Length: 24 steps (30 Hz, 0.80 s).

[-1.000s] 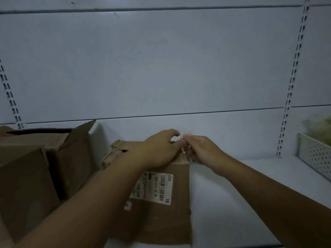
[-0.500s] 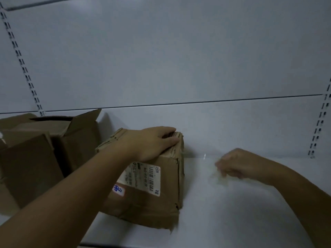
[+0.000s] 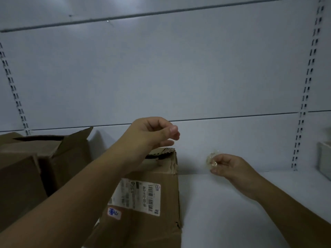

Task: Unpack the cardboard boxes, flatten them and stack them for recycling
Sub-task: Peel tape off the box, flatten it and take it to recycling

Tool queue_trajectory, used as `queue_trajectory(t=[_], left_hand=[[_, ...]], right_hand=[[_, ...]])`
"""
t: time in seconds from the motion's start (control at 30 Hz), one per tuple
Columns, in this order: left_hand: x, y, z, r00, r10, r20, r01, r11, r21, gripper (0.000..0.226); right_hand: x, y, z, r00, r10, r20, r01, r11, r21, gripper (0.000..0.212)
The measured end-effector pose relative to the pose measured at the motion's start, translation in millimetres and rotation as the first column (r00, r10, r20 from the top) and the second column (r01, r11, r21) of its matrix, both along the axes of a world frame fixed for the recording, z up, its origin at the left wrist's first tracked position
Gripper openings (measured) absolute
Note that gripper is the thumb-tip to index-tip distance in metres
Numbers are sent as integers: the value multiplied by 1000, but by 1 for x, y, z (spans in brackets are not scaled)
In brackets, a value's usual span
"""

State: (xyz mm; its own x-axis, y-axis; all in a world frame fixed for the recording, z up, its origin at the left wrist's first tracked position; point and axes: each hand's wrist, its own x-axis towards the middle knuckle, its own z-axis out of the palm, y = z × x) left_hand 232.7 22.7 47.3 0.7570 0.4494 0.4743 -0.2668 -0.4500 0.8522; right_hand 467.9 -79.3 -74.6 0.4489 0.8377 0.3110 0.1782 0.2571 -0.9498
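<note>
A worn brown cardboard box [image 3: 143,228] with a white shipping label [image 3: 138,196] stands on the white shelf [image 3: 232,212] in front of me. My left hand [image 3: 152,133] hovers just above its torn top edge, fingers curled, holding nothing that I can see. To the right, above the shelf, my right hand [image 3: 227,165] pinches a crumpled wad of clear tape [image 3: 212,158]. A second, larger cardboard box [image 3: 35,167] with raised flaps sits at the left, close beside the first.
The shelf's white back panel [image 3: 161,77] rises behind, with slotted uprights at the left [image 3: 16,97] and right [image 3: 304,104]. A pale container [image 3: 324,158] stands at the far right edge of the shelf.
My left hand has lifted off the box top and now hovers above it. My right hand, which pulled away to the right, has risen off the shelf with the wad of tape.
</note>
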Motion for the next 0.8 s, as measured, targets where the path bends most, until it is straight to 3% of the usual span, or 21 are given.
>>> queue_trajectory(t=[0.13, 0.3, 0.37, 0.47, 0.53, 0.57, 0.63, 0.7, 0.8], left_hand=[[26, -6, 13, 996, -84, -29, 85, 996, 35, 19], [65, -28, 44, 962, -225, -154, 257, 939, 228, 29], [78, -43, 53, 938, -269, -219, 331, 883, 332, 36], [98, -68, 58, 892, -305, -335, 433, 792, 432, 29], [116, -88, 58, 863, -291, -413, 479, 731, 486, 16], [127, -99, 59, 856, -272, -439, 488, 705, 514, 12], [154, -123, 61, 861, -209, -463, 477, 644, 598, 12], [185, -148, 61, 885, -143, -443, 434, 597, 674, 16], [240, -183, 54, 933, -123, -338, 341, 598, 725, 28]], right_hand=[[-2, -23, 22, 968, -244, 51, 244, 970, 3, 24], [19, -107, 93, 865, -444, 232, 420, 896, 146, 19], [36, -150, 121, 716, -595, 366, 564, 801, 198, 14], [69, -212, 151, 360, -727, 585, 763, 590, 264, 19], [95, -244, 158, 134, -714, 688, 863, 425, 273, 27], [109, -254, 156, 75, -656, 751, 901, 368, 231, 33], [133, -263, 140, 91, -465, 881, 935, 345, 86, 36], [148, -260, 114, 149, -305, 941, 909, 417, -9, 31], [158, -254, 88, 139, -195, 971, 854, 520, -18, 36]])
